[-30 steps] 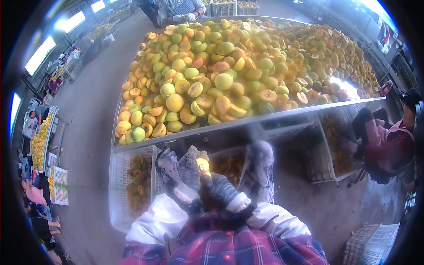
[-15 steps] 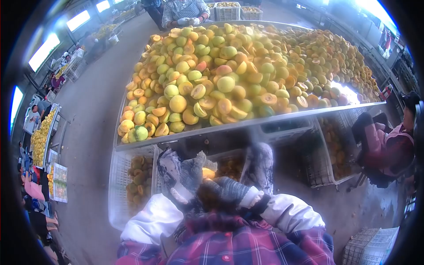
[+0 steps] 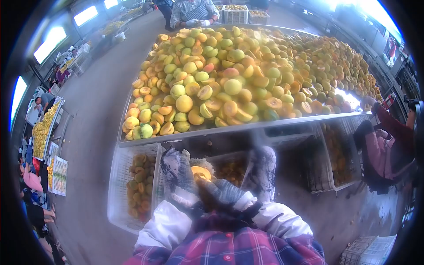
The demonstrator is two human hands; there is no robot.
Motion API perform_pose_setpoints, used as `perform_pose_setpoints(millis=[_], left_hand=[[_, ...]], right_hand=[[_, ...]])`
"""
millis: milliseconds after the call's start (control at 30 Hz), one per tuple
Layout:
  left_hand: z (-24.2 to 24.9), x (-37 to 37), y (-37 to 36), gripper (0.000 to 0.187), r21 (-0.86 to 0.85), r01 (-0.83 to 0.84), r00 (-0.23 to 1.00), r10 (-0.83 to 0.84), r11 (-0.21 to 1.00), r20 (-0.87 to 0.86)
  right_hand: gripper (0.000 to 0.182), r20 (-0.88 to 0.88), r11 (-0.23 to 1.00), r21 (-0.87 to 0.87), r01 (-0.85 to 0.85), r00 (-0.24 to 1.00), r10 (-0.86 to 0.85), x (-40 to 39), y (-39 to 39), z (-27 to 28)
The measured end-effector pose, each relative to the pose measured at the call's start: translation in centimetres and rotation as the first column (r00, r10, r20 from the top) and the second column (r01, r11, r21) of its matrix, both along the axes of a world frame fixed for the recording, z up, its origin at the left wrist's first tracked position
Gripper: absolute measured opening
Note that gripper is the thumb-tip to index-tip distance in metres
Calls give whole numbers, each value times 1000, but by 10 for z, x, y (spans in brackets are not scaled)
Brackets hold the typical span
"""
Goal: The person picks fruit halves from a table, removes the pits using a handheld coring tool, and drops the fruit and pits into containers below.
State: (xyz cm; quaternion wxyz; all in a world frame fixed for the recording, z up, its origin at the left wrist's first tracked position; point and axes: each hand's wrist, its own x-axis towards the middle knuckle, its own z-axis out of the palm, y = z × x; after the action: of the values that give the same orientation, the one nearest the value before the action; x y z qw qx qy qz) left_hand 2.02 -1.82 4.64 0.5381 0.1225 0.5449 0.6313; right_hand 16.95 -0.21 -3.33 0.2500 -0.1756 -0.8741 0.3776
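Below the near edge of a metal-rimmed table [image 3: 247,124] heaped with whole and halved yellow-green fruit [image 3: 183,104], my two gloved hands are close together. My left hand [image 3: 183,176] is closed around a cut fruit [image 3: 201,172], its orange flesh facing up. My right hand [image 3: 223,190] is closed against the near side of that fruit; a dark blur covers part of it, and whether it grips anything else cannot be made out.
A white crate of fruit [image 3: 114,190] stands left of my legs, another crate [image 3: 324,159] to the right. A co-worker [image 3: 194,13] is across the table; another person [image 3: 388,145] sits at the right, one arm reaching to the fruit. Stacked crates [image 3: 369,251] lie lower right.
The cut fruit now shows more of its orange face between my hands, and my forearms are closer together. The person at the right has raised an arm to the table. The view has shifted slightly.
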Motion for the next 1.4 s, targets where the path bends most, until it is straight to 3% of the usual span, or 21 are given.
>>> perform_pose_setpoints(millis=[33,100,200,233,267,300,333,367,433,500,567,633,700,767,833,900,933,1033,1100,1300,1400], left_hand=[[1,-2,-3,75,16,25,999,-25,1000,24],[3,-4,-7,69,88,-9,999,6,996,35],[2,5,-4,57,12,4,950,-8,1000,312],[-24,29,6,57,275,-342,933,361,898,-17],[-37,41,12,60,595,-497,657,722,632,-218],[-32,25,7,60,596,-502,652,727,627,-216],[-19,-7,-2,60,412,-428,895,439,804,73],[-10,-35,-7,60,281,-237,905,106,930,413],[-5,-69,-7,53,266,-300,943,244,916,226],[-8,-98,-28,50,268,-358,922,384,894,-47],[-5,-128,-50,44,277,-404,650,487,872,-583],[0,-148,-91,41,49,-445,319,210,894,-924],[-72,-238,-133,38,-128,-674,-342,-461,727,-819],[-30,-217,-116,36,267,-441,-670,-116,857,-734],[-11,-187,-50,47,97,-324,-169,44,941,-985],[24,-140,32,53,145,-62,-324,118,987,-939],[27,-129,72,60,-26,51,-67,-23,998,-997],[24,-121,158,70,-207,65,-489,-150,976,-860],[17,-130,203,72,-457,-18,-459,-413,889,-786],[-2,-160,232,71,-690,60,-718,-449,722,-532],[18,-156,216,74,-576,197,-500,-424,793,-755]], right_hand=[[42,-4,1000,7,-5,1000,5,-4,2,13],[36,58,874,-484,-49,994,88,-5,3,40],[39,124,915,-390,104,990,-60,-9,-14,46],[39,129,918,-386,96,990,-50,-9,-24,28],[43,-29,949,-278,147,987,-161,-10,-33,0],[47,-199,959,-182,215,947,-250,-11,-38,-16],[56,213,997,-39,71,975,-61,7,-26,48],[46,296,987,140,84,947,-123,17,-29,87],[32,541,980,-22,-199,822,179,28,-12,-44],[28,557,999,-8,-44,830,41,42,-8,-5],[23,551,991,-3,136,827,-112,43,-10,24],[23,656,999,16,42,754,-42,45,-2,35],[23,494,995,57,77,864,-95,55,-5,18],[24,359,999,10,47,932,-48,35,1,15],[26,374,986,-103,130,924,-83,18,0,36],[26,416,985,-146,90,909,-21,6,5,33],[29,493,980,-176,93,870,6,-1,6,24],[37,487,947,-308,87,870,79,1,12,-1],[40,490,921,-325,214,871,-29,5,14,-10],[45,444,886,-375,273,892,-87,2,26,-15],[44,524,895,-331,300,847,-91,7,28,-2]])
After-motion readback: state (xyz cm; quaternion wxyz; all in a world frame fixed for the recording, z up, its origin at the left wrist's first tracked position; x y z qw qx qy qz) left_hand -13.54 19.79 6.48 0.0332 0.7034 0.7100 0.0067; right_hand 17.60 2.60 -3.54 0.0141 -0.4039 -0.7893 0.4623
